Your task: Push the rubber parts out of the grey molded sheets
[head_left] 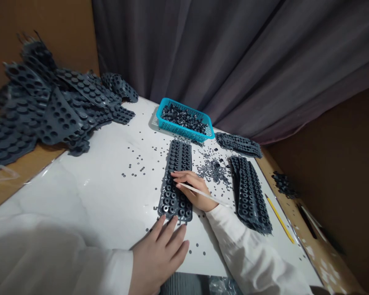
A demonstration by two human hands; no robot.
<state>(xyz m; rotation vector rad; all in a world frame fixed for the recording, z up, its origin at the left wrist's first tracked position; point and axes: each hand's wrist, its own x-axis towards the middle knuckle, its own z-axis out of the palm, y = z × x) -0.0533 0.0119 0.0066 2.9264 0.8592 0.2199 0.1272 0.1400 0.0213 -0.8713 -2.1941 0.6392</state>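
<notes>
A dark grey rubber sheet (181,166) with rows of round, holed studs lies lengthwise in front of me on the white tabletop. My left hand (161,250) is spread flat, its fingertips touching the sheet's near edge. Over the middle of the sheet, my right hand (193,189) pinches a thin white stick (204,193) like a pen. The stick's tip is at the studs, partly hidden by the fingers. Small dark discs (215,171) lie scattered right of the sheet, with a few more to its left.
A turquoise basket (184,132) full of small dark rubber pieces stands behind the sheet. Stacked studded sheets (250,194) lie at right, beside a yellow pencil (279,218). A large heap of sheets (58,106) covers the far left. A grey curtain (233,61) hangs behind.
</notes>
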